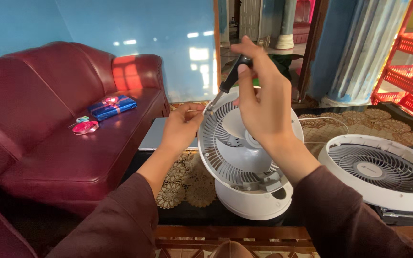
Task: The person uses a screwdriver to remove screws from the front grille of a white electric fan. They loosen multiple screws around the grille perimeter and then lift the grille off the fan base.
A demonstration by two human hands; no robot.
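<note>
A white table fan (244,167) stands on the table before me with its front grille off, so the blades show inside the rear grille. My right hand (264,100) holds a black-handled screwdriver (233,74) angled down to the upper left rim of the fan. My left hand (181,125) pinches the fan's rim right where the screwdriver tip meets it. The detached front grille (383,169) lies flat on the table to the right.
A dark red sofa (48,134) fills the left side, with a blue gift box (113,106) and a pink ribbon roll (86,127) on its seat. A closed laptop (156,136) lies behind my left hand. Red plastic shelves (409,67) stand at the far right.
</note>
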